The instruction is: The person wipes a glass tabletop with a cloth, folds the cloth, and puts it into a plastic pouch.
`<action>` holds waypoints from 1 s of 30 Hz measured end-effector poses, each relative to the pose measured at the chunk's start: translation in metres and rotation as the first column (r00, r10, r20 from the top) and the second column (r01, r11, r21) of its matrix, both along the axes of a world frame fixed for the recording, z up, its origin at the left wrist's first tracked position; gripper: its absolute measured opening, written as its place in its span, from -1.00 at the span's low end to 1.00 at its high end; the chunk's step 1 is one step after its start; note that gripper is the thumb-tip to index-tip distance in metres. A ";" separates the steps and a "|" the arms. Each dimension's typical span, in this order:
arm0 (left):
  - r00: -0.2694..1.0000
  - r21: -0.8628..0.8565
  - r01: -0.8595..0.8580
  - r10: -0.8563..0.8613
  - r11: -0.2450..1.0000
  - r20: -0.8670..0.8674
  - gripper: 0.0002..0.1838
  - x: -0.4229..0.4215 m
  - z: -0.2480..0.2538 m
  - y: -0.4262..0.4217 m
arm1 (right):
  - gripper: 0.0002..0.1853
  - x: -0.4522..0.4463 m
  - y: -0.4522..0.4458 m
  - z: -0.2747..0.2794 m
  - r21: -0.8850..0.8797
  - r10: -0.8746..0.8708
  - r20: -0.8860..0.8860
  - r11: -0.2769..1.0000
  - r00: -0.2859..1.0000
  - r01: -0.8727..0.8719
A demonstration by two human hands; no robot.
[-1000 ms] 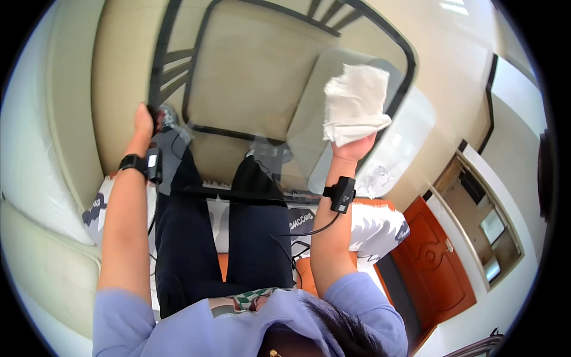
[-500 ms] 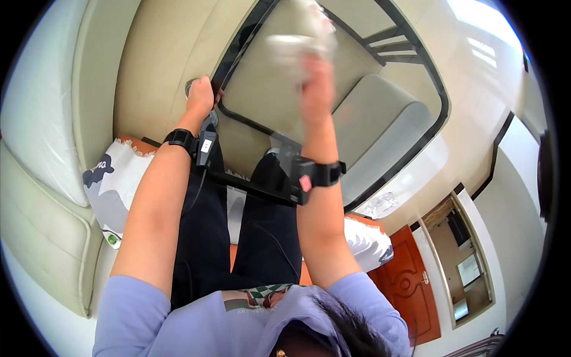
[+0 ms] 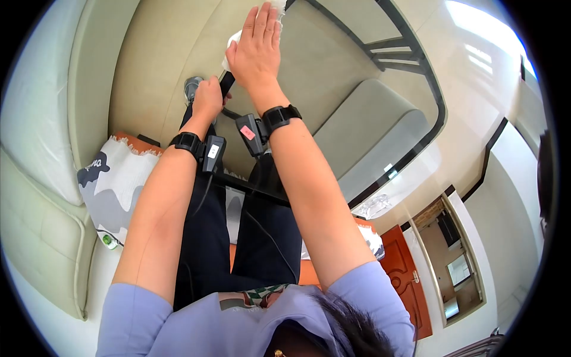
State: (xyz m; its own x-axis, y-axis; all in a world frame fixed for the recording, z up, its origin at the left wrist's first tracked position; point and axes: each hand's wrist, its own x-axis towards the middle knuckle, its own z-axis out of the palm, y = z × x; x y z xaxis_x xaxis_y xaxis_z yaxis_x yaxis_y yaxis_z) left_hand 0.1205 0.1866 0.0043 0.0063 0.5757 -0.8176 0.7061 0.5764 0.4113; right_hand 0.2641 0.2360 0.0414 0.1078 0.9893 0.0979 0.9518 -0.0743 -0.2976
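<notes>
A glass table top (image 3: pixel 315 65) with a black border lies in front of me, and the floor and a grey stool show through it. My right hand (image 3: pixel 256 56) presses flat on a white cloth (image 3: pixel 233 44) at the table's left edge, fingers stretched out. Parts of the cloth stick out past the fingertips and beside the thumb. Just below and to the left, my left hand (image 3: pixel 209 98) is wrapped round the black edge of the table.
A grey stool (image 3: pixel 375 131) shows beneath the glass. Along the left runs a pale sofa (image 3: pixel 47 238). Patterned fabric (image 3: pixel 113 184) covers the seat beside my legs. A red-brown door (image 3: pixel 404 279) stands at the lower right. Crumpled clear plastic (image 3: pixel 375 205) lies near the right table edge.
My right hand has swept the cloth from the right side of the glass, across the far part, to the left edge. My left hand still holds the edge; the table appears further right in view.
</notes>
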 end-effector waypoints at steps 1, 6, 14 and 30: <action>1.000 0.003 -0.002 0.002 1.000 0.001 -0.65 0.001 0.001 0.001 | -0.17 0.005 -0.002 -0.002 -0.007 0.053 -0.022 0.999 0.998 -0.053; 1.000 -0.034 -0.022 0.022 0.999 -0.018 -0.65 0.002 0.009 0.001 | -0.22 0.019 -0.009 -0.006 -0.004 0.135 -0.101 0.991 0.986 -0.136; 0.996 -0.033 -0.085 0.084 0.996 -0.024 -0.53 0.001 0.004 -0.002 | -0.26 0.060 -0.045 -0.001 -0.164 0.040 0.109 0.986 0.993 -0.021; 0.997 0.051 0.061 -0.058 0.997 -0.052 -0.68 -0.003 -0.014 -0.010 | -0.26 0.028 -0.018 0.017 0.087 0.075 -0.301 0.995 0.951 -0.051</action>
State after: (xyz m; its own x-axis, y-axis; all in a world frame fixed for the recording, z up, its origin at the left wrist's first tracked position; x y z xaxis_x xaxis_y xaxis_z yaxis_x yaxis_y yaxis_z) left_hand 0.1180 0.1764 -0.0095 0.0017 0.6178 -0.7863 0.7589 0.5113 0.4033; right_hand 0.2922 0.2184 0.0582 0.0817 0.9857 0.1471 0.8177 0.0181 -0.5753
